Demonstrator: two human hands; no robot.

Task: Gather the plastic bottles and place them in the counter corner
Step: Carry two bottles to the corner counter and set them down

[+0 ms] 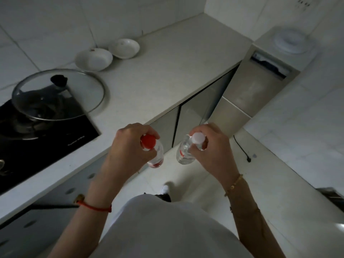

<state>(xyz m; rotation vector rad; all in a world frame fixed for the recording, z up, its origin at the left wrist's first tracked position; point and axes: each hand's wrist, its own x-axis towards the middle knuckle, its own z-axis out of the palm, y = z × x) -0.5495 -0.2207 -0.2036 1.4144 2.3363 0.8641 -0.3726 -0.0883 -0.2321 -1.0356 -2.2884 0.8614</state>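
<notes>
My left hand (pixel 128 146) grips the neck of a clear plastic bottle with a red cap (pixel 149 142), which hangs upright just off the counter's front edge. My right hand (pixel 214 146) holds a second clear bottle with a white cap (pixel 197 138) by its neck, over the floor in front of the cabinet doors. The two bottles hang side by side, apart from each other. The white counter (pixel 167 67) runs away to its far corner (pixel 202 21) where two tiled walls meet.
Two white bowls (pixel 95 59) (pixel 125 47) sit at the back of the counter. A glass lid (pixel 57 94) covers a pan on the black hob (pixel 46 138) at left. A low steel unit (pixel 260 84) with a white round lid (pixel 291 40) stands right of the counter. A black cable (pixel 242 149) lies on the floor.
</notes>
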